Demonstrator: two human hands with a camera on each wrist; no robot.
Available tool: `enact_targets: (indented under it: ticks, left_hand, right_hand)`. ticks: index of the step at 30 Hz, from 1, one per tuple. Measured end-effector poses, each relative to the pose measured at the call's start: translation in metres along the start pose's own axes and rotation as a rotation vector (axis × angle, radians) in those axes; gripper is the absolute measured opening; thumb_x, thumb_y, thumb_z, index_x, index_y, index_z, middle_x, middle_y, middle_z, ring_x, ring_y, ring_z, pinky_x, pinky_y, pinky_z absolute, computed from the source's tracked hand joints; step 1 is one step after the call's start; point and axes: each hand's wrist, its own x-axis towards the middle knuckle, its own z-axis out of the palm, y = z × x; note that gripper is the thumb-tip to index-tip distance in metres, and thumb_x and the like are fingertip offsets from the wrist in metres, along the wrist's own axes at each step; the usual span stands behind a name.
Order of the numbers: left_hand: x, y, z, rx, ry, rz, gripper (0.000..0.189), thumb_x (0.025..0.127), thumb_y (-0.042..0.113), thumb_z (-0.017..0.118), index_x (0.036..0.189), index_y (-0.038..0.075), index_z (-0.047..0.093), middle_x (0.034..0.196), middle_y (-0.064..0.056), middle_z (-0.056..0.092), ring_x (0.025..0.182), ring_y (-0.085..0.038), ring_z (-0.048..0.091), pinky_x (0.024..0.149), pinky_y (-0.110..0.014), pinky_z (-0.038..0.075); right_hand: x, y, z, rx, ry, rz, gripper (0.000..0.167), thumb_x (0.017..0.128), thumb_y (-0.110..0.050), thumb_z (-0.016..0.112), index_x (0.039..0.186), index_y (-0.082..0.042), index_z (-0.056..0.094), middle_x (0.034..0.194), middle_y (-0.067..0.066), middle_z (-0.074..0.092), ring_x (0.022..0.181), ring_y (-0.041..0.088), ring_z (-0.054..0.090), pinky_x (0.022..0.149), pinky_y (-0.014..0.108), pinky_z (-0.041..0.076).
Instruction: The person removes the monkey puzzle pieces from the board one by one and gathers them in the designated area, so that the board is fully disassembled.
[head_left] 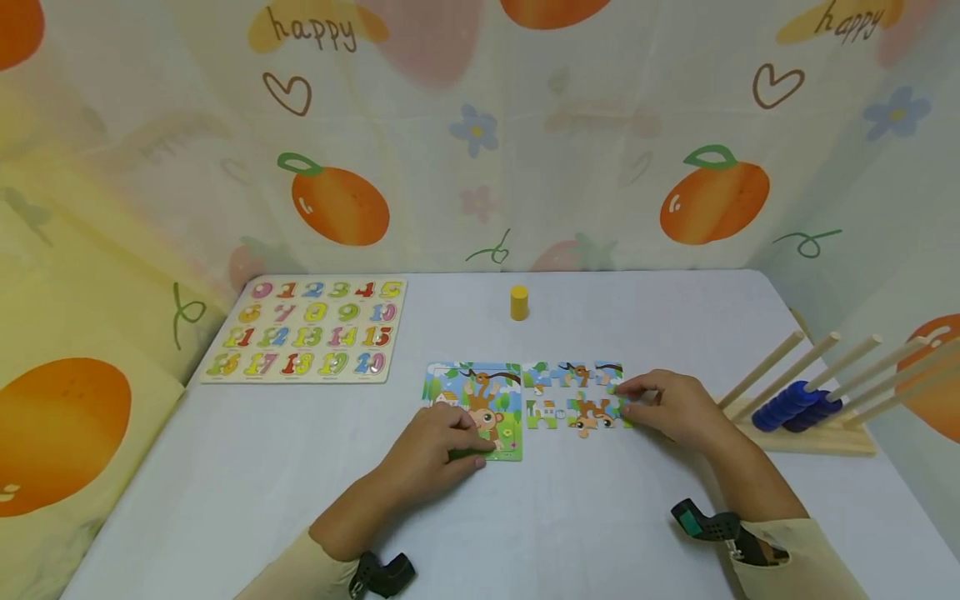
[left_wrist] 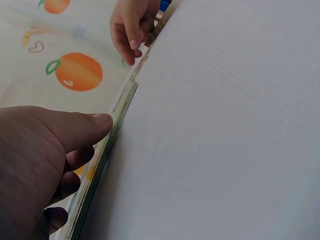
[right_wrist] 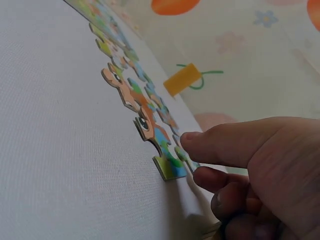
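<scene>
A jigsaw puzzle board (head_left: pixel 507 417) with a monkey picture lies flat on the table. My left hand (head_left: pixel 440 442) rests over its lower left part, fingers loosely bent, covering some of the picture. In the left wrist view, the thumb of the left hand (left_wrist: pixel 55 150) lies along the board's near edge (left_wrist: pixel 107 145). Right of the board, loose puzzle pieces (head_left: pixel 582 414) sit in two rows, some showing a monkey's face. At their right end is my right hand (head_left: pixel 667 408), thumb and forefinger slightly apart. The right wrist view shows its thumb (right_wrist: pixel 215 147) close beside the end piece (right_wrist: pixel 169 167).
A yellow cylinder (head_left: pixel 519 303) stands upright behind the pieces. At the back left lies a number board (head_left: pixel 303 331) with coloured numerals. A wooden peg rack (head_left: pixel 817 437) holding blue rings (head_left: pixel 780 406) stands to the right, near my right forearm. Printed cloth (head_left: pixel 480 208) hangs behind the table.
</scene>
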Motion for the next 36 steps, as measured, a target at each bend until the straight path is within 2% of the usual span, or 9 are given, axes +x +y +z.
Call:
enact_targets:
  ticks: [3, 7, 12, 17, 21, 25, 30, 36]
  left_hand:
    - [-0.003, -0.002, -0.003, -0.001, 0.0, -0.054, 0.024, 0.088, 0.021, 0.089, 0.111, 0.026, 0.087, 0.102, 0.012, 0.064, 0.096, -0.009, 0.055, 0.086, -0.035, 0.047]
    - [-0.008, -0.006, -0.008, -0.003, 0.027, -0.164, 0.029, 0.089, 0.022, 0.089, 0.117, 0.025, 0.085, 0.103, 0.011, 0.061, 0.096, -0.009, 0.052, 0.083, -0.032, 0.047]
    - [-0.02, -0.015, -0.015, 0.055, 0.07, -0.263, 0.041, 0.085, 0.026, 0.092, 0.125, 0.024, 0.082, 0.11, 0.006, 0.06, 0.094, -0.011, 0.051, 0.081, -0.034, 0.047]
    - [-0.031, -0.027, -0.024, 0.126, 0.054, -0.353, 0.054, 0.084, 0.036, 0.093, 0.134, 0.022, 0.077, 0.122, -0.001, 0.061, 0.102, -0.017, 0.055, 0.088, -0.04, 0.049]
    - [-0.035, -0.036, -0.032, 0.159, 0.029, -0.383, 0.064, 0.081, 0.042, 0.094, 0.138, 0.019, 0.074, 0.126, -0.004, 0.061, 0.11, -0.021, 0.056, 0.094, -0.046, 0.048]
    - [-0.038, -0.044, -0.036, 0.142, -0.002, -0.389, 0.072, 0.079, 0.042, 0.096, 0.141, 0.017, 0.072, 0.128, -0.003, 0.061, 0.113, -0.022, 0.055, 0.097, -0.047, 0.047]
    - [-0.04, -0.05, -0.04, 0.094, -0.018, -0.373, 0.076, 0.076, 0.041, 0.098, 0.143, 0.016, 0.071, 0.129, -0.003, 0.062, 0.117, -0.022, 0.056, 0.102, -0.048, 0.047]
    - [-0.041, -0.054, -0.041, 0.089, -0.022, -0.345, 0.077, 0.076, 0.043, 0.098, 0.143, 0.016, 0.071, 0.127, -0.002, 0.062, 0.115, -0.022, 0.056, 0.102, -0.05, 0.048]
  right_hand:
    - [0.0, -0.001, 0.0, 0.012, 0.0, -0.031, 0.023, 0.096, -0.019, 0.08, 0.117, -0.01, 0.08, 0.104, 0.002, 0.073, 0.077, 0.017, 0.055, 0.066, 0.033, 0.047]
    - [0.002, -0.003, 0.002, 0.045, -0.001, -0.075, 0.019, 0.098, -0.018, 0.078, 0.115, -0.009, 0.079, 0.098, -0.001, 0.07, 0.073, 0.016, 0.055, 0.064, 0.03, 0.046]
    - [0.004, -0.011, 0.006, 0.091, 0.014, -0.111, 0.018, 0.098, -0.017, 0.079, 0.113, -0.009, 0.079, 0.096, -0.001, 0.069, 0.068, 0.014, 0.056, 0.06, 0.028, 0.046]
    - [0.008, -0.02, 0.011, 0.13, 0.0, -0.144, 0.016, 0.098, -0.016, 0.078, 0.112, -0.008, 0.079, 0.094, -0.002, 0.068, 0.065, 0.011, 0.057, 0.059, 0.028, 0.047]
    - [0.011, -0.028, 0.016, 0.158, -0.038, -0.149, 0.015, 0.098, -0.016, 0.077, 0.111, -0.009, 0.08, 0.092, -0.002, 0.068, 0.063, 0.012, 0.057, 0.058, 0.028, 0.047]
    - [0.015, -0.037, 0.023, 0.157, -0.074, -0.172, 0.015, 0.097, -0.015, 0.077, 0.111, -0.008, 0.08, 0.093, -0.003, 0.069, 0.061, 0.012, 0.057, 0.058, 0.028, 0.047]
    - [0.023, -0.051, 0.037, 0.183, -0.151, -0.249, 0.015, 0.099, -0.015, 0.076, 0.112, -0.008, 0.079, 0.095, -0.003, 0.069, 0.059, 0.014, 0.061, 0.06, 0.028, 0.05]
    - [0.035, -0.071, 0.06, 0.198, -0.2, -0.346, 0.015, 0.099, -0.015, 0.076, 0.112, -0.008, 0.081, 0.096, -0.006, 0.071, 0.068, 0.011, 0.058, 0.064, 0.027, 0.049]
